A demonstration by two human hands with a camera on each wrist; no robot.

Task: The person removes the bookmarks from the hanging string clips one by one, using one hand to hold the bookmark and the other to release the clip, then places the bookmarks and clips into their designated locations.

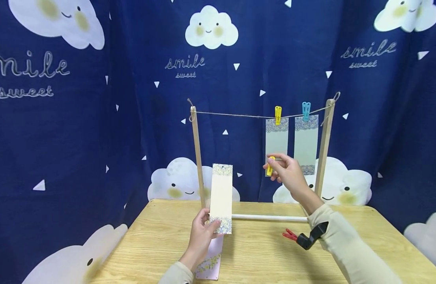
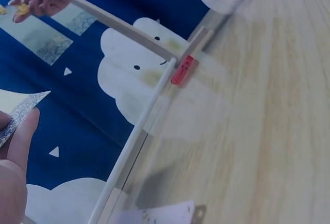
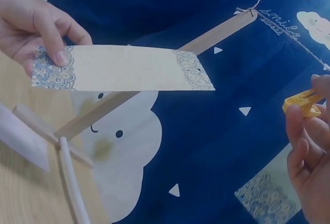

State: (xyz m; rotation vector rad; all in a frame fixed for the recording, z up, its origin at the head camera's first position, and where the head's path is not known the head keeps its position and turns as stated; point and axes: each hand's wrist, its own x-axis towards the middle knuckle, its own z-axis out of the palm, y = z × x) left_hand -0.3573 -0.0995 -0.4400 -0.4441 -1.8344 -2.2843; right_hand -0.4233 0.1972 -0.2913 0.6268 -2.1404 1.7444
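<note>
My left hand (image 1: 201, 232) pinches the lower end of a cream bookmark card (image 1: 221, 189) with lacy patterned ends, holding it upright below the string (image 1: 235, 115). In the right wrist view the card (image 3: 124, 68) spans sideways from the left thumb. A yellow clothespin (image 1: 270, 166) is pinched between the thumb and fingers of my right hand (image 1: 289, 173). That hand overlaps a pale green card (image 1: 276, 138), which hangs from the string by another yellow clothespin (image 1: 278, 115). Beside it a second green card (image 1: 305, 144) hangs from a blue clothespin (image 1: 306, 111).
The string runs between a left wooden post (image 1: 197, 154) and a right post (image 1: 326, 146), joined low down by a white bar (image 1: 267, 217). A red clothespin (image 2: 182, 70) lies on the wooden table (image 1: 260, 256). A pink floral card (image 1: 210, 262) lies under the left hand.
</note>
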